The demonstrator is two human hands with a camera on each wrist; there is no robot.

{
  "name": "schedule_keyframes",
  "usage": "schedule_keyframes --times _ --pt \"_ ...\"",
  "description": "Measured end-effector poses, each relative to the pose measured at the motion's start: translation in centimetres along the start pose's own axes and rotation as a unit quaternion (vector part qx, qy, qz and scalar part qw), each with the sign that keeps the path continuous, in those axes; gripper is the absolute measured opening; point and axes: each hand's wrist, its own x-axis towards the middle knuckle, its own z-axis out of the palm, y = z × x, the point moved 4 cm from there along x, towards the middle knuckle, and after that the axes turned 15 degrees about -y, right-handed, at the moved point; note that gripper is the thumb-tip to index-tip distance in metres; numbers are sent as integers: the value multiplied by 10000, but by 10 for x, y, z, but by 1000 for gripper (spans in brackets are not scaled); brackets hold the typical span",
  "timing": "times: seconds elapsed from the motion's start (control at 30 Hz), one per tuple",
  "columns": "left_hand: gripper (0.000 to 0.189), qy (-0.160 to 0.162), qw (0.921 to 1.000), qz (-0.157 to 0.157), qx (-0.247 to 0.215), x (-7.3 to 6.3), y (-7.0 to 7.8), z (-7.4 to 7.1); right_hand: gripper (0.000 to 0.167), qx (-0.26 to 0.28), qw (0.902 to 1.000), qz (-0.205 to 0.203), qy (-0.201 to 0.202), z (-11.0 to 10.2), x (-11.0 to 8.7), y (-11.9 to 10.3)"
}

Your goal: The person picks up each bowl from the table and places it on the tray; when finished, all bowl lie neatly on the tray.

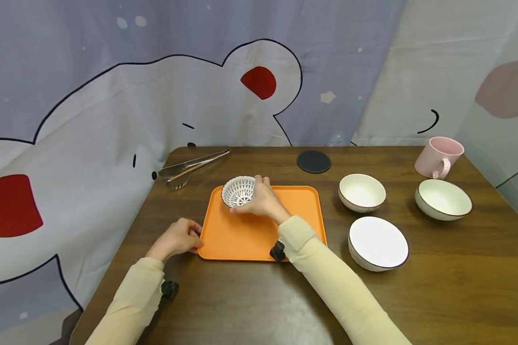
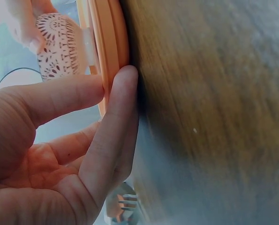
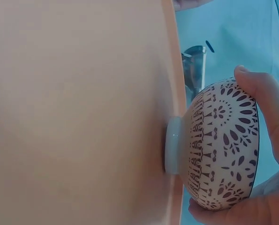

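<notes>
An orange tray (image 1: 241, 237) lies on the wooden table. A small white bowl with a dark pattern (image 1: 239, 191) stands at the tray's far left corner. My right hand (image 1: 261, 199) grips this bowl by its rim and side; in the right wrist view the patterned bowl (image 3: 219, 150) rests its foot on the tray (image 3: 83, 112). My left hand (image 1: 179, 237) touches the tray's near left edge. In the left wrist view my fingers (image 2: 116, 122) press against the tray rim (image 2: 112, 42), and the patterned bowl (image 2: 59, 44) shows beyond.
Metal tongs (image 1: 192, 167) lie at the far left of the table. A black coaster (image 1: 313, 161) sits behind the tray. To the right stand three white bowls (image 1: 361, 192) (image 1: 442, 199) (image 1: 377, 242) and a pink mug (image 1: 439, 157). A printed curtain hangs behind.
</notes>
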Motion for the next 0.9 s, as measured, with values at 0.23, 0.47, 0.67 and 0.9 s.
schedule_keyframes --times 0.23,0.47,0.67,0.9 --pt "31 55 10000 25 45 0 1 1 127 -122 9999 84 -2 4 10 -5" --pt "31 95 9998 18 160 -1 3 0 125 -382 9993 39 -31 7 18 -13" --pt "30 113 9997 10 215 -3 4 0 127 -427 9989 125 -143 9 17 -13" --pt "31 148 9994 4 318 -3 4 1 126 -63 9998 187 -48 2 7 -8"
